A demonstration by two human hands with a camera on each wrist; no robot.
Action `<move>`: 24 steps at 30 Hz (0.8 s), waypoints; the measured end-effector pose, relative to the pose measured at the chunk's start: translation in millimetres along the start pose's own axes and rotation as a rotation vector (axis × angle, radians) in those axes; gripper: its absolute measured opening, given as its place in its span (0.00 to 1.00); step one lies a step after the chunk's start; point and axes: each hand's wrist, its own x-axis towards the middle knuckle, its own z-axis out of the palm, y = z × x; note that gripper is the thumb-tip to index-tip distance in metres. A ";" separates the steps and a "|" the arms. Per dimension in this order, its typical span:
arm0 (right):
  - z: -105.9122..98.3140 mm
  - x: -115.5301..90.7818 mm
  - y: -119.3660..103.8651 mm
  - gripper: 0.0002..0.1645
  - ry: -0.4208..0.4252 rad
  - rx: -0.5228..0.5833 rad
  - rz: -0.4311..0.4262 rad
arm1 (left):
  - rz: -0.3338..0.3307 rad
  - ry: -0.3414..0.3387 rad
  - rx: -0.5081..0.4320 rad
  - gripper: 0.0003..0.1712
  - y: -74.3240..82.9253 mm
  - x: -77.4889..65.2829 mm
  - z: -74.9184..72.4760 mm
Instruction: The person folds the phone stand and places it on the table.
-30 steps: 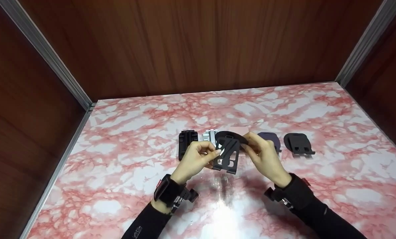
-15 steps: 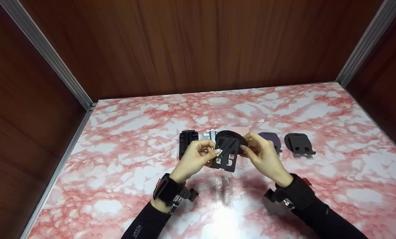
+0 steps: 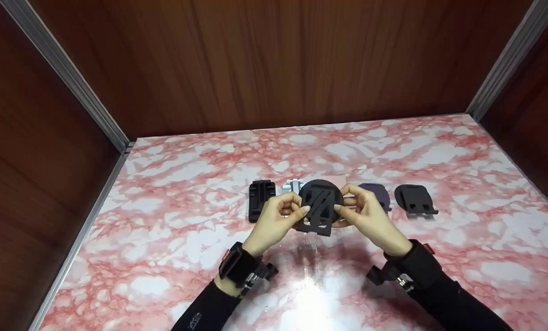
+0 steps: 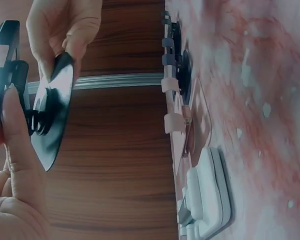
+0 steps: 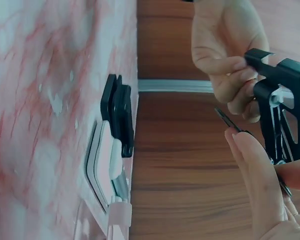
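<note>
Both hands hold a black folding phone stand (image 3: pixel 319 202) with a round base and a slotted plate, raised in front of the person. My left hand (image 3: pixel 277 219) pinches the plate's left edge between thumb and fingers. At the right side, my right hand (image 3: pixel 368 218) grips the rim of the round base, thumb close to the plate. The left wrist view shows the disc-shaped base (image 4: pixel 60 125) nearly edge-on, tilted away from the plate. Two bent lips (image 5: pixel 292 66) at the plate's end show in the right wrist view.
Behind the hands lie a black folded stand (image 3: pixel 260 200), a white stand (image 3: pixel 292 185), a purple stand (image 3: pixel 379 193) and another black stand (image 3: pixel 414 199), in a row. A pink stand (image 4: pixel 175 123) shows in the left wrist view. Wood-patterned panels (image 3: pixel 274 64) enclose the marbled table (image 3: pixel 173 257).
The held stand has tilted so its round base faces the head camera more fully, and the plate overlaps the base more. The right thumb has moved close to the plate's edge.
</note>
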 end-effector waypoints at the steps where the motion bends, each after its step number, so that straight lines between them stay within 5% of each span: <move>1: -0.4 0.1 0.4 0.11 -0.011 0.013 0.008 | 0.005 0.005 0.013 0.12 -3.4 1.0 0.0; 5: -0.7 0.5 2.2 0.14 -0.050 0.042 0.035 | 0.035 0.041 0.113 0.12 -0.7 -0.6 -2.5; 9: -0.1 1.0 2.9 0.17 -0.070 0.042 0.056 | 0.090 0.136 0.307 0.15 1.8 -1.5 -5.3; 12: -0.5 1.2 3.6 0.17 -0.067 0.048 0.067 | 0.067 0.157 0.352 0.22 2.1 -1.6 -4.9; 14: -1.0 1.4 4.0 0.16 -0.063 0.048 0.072 | 0.009 0.118 0.300 0.27 1.5 -1.6 -4.2; 19: -1.5 2.1 4.1 0.16 -0.053 0.065 0.061 | -0.126 -0.008 -0.005 0.26 0.4 0.2 -2.7; 24: -0.6 1.7 2.0 0.22 -0.070 0.142 0.046 | -0.158 -0.011 -0.159 0.22 1.9 1.1 -2.6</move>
